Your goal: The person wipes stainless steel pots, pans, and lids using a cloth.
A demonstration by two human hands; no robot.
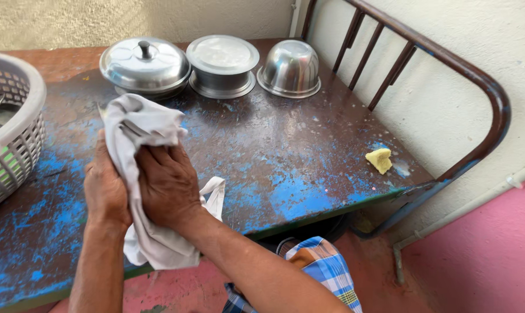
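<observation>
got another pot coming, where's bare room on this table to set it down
Bare tabletop lies between the steel vessels and the near edge, right of the hands, up to the yellow sponge. The back row and the basket side are crowded.

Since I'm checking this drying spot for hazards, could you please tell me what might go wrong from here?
1. The cloth wraps something thin between the left hand and right hand; it could slip out unseen.
2. The cloth's loose end hangs past the table edge and might snag.
3. The sponge sits near the table's corner, so a nudge could knock it off.
</observation>
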